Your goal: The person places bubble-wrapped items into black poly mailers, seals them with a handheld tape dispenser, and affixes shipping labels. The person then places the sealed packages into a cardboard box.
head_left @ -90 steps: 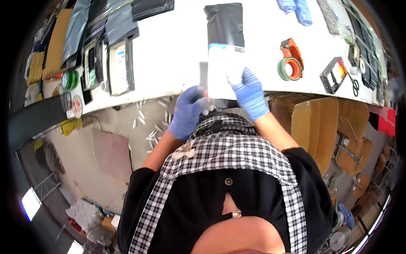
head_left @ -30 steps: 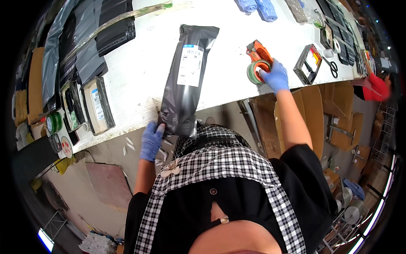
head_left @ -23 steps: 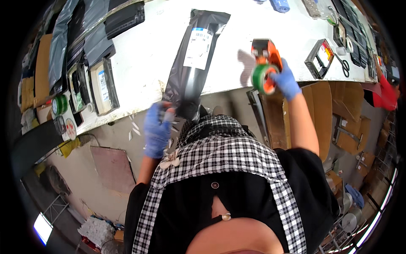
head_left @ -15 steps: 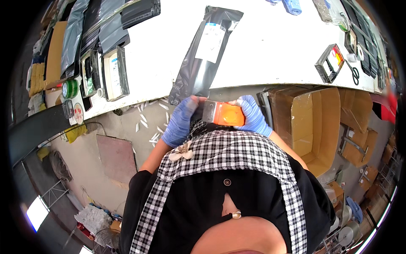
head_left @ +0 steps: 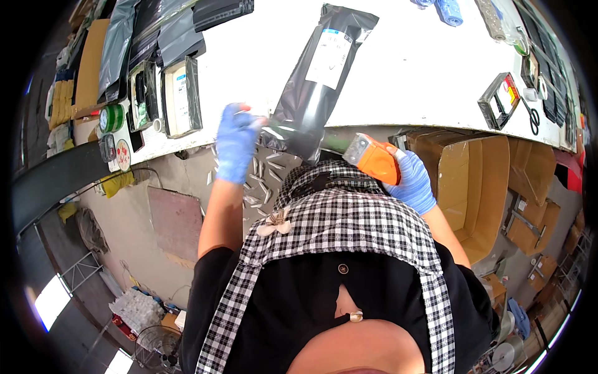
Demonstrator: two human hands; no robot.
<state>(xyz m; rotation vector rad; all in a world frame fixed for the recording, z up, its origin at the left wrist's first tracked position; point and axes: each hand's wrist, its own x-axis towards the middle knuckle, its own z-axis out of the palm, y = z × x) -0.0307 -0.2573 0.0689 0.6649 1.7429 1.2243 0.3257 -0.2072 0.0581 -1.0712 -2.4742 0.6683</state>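
A workshop with a bare grey floor (head_left: pixel 124 215) and a long white tabletop (head_left: pixel 398 87), where a person in a black-and-white checked apron (head_left: pixel 349 227) stands at the front edge. A black plastic parcel (head_left: pixel 305 112) lies aslant on the tabletop before the person, its lower end jutting past the edge. On its upper half sits a white label (head_left: pixel 329 62) with a blue strip along the top; the print is too small to read.

The right grip (head_left: pixel 408 184), a blue-gloved hand, is closed around an orange tape dispenser (head_left: pixel 377 163), held just right of the parcel's lower end, metal tip toward it. The left grip (head_left: pixel 237 143), also blue-gloved, is raised just left of that end with fingers bent; whether they pinch anything cannot be told.

At left, a shallow box (head_left: pixel 180 93) shows a white sheet with a blue patch, its lettering illegible, near a green tape roll (head_left: pixel 112 118). At right, a black-framed box (head_left: pixel 498 103) bears red and yellow colouring beside black-handled scissors (head_left: pixel 534 118).
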